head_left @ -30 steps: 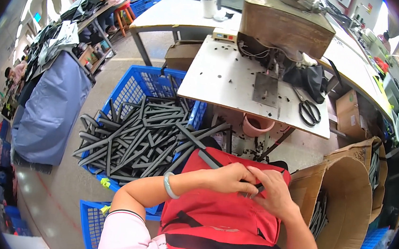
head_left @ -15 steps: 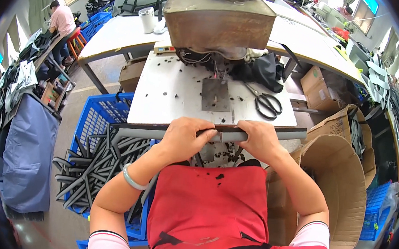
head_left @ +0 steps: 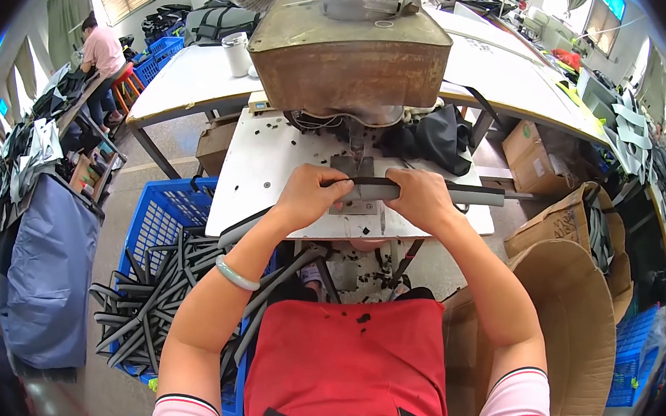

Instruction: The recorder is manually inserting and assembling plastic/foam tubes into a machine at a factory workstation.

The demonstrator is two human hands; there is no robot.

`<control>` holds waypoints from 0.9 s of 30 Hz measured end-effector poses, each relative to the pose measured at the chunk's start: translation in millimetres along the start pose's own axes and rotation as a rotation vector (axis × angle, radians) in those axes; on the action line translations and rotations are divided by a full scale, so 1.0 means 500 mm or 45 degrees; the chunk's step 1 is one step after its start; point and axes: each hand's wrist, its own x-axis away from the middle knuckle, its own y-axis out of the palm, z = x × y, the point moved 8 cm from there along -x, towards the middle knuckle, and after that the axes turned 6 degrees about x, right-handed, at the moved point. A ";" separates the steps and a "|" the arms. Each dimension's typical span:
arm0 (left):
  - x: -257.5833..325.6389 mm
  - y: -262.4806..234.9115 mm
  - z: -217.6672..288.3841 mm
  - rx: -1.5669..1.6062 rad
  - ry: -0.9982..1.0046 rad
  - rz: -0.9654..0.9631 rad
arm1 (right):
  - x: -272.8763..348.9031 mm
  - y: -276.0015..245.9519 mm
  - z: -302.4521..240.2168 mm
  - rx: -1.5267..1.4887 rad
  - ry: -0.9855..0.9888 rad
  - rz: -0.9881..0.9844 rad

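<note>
The left hand (head_left: 308, 195) and the right hand (head_left: 422, 200) are both closing their fingers round a long grey strip (head_left: 461, 194), holding it flat across the middle of the white work table (head_left: 261, 170), directly under the head of the brown metal machine (head_left: 347, 47). The strip is lying along the table from the hands out toward its right edge (its far end is sticking out past the edge). Both hands are sitting just beside the small metal plate (head_left: 356, 170) below the machine's working point, so a slip sideways could bring fingertips under it. If the grip loosens, the overhanging end could tip the strip off line. More grey strips are piling in the blue crate (head_left: 159, 217) beside the table's left edge, and a cardboard box (head_left: 568, 331) is standing at its right.
</note>
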 end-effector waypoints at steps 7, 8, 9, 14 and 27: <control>-0.022 -0.011 -0.011 -0.041 0.051 -0.001 | -0.022 0.005 0.005 0.004 -0.023 -0.001; -0.024 -0.012 -0.010 -0.040 0.049 -0.001 | -0.023 0.003 0.004 -0.004 -0.038 0.025; -0.024 -0.012 -0.008 -0.018 0.063 -0.001 | -0.024 0.000 0.003 -0.013 -0.053 0.052; -0.040 -0.021 -0.013 -0.008 0.038 -0.004 | -0.039 0.004 0.008 0.015 -0.013 -0.003; 0.035 0.073 0.011 -0.352 0.282 -0.196 | 0.160 0.076 -0.322 -0.029 -0.735 0.135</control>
